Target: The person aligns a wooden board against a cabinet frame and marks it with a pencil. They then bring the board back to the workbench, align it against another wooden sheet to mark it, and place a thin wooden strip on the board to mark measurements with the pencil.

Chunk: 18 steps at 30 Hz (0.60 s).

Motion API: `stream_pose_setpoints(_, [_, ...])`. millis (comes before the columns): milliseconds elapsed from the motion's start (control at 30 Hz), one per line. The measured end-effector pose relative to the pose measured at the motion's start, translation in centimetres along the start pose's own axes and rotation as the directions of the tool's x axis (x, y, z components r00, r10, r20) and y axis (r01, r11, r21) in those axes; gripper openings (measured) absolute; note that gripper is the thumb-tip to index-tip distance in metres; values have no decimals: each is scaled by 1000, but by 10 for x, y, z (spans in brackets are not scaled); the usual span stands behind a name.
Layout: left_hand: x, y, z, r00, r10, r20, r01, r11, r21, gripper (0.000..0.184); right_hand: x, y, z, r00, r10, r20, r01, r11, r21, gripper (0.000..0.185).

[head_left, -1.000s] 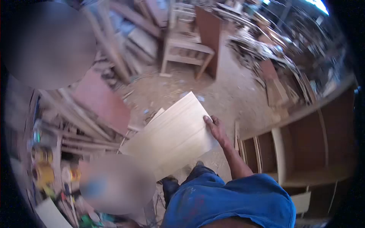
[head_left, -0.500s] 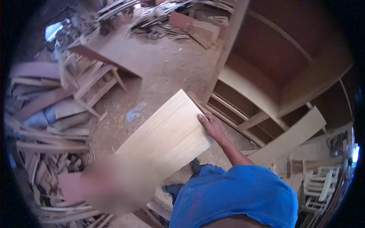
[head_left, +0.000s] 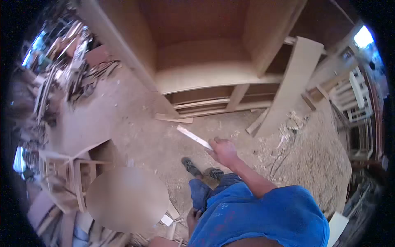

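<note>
My right hand (head_left: 224, 152) is closed around a pale wooden board (head_left: 194, 137), which now shows only as a narrow edge pointing up and left from my fingers. My forearm and the blue shirt hide what lies behind the grip. Past the shirt at lower right, a pale flat piece (head_left: 338, 226) sticks out; whether it belongs to the same board I cannot tell. Low beside my thigh hangs my left hand (head_left: 192, 217), small and dark in the view, its fingers too unclear to read.
A large wooden cabinet (head_left: 201, 78) stands ahead, with a long plank (head_left: 294, 82) leaning on its right. Wood shavings (head_left: 288, 127) litter the floor. Slatted white frames (head_left: 354, 94) stand at right, a wooden frame (head_left: 76, 173) at left. A round blurred patch covers the lower left.
The view has swung right, toward the cabinet. The board has turned from showing its broad face to showing its edge, still in my right hand. My left hand has come into sight.
</note>
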<state>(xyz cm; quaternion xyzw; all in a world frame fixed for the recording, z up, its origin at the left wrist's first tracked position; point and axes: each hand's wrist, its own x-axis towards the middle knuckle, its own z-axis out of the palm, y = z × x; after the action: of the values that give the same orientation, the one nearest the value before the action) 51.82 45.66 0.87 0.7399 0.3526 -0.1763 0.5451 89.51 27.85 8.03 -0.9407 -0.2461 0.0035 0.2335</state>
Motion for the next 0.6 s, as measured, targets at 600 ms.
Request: stream_pose_setpoints(600, [321, 22, -110, 932, -186, 310, 264, 936, -233, 77, 9, 96, -45, 879, 465, 108, -470, 804, 363, 39])
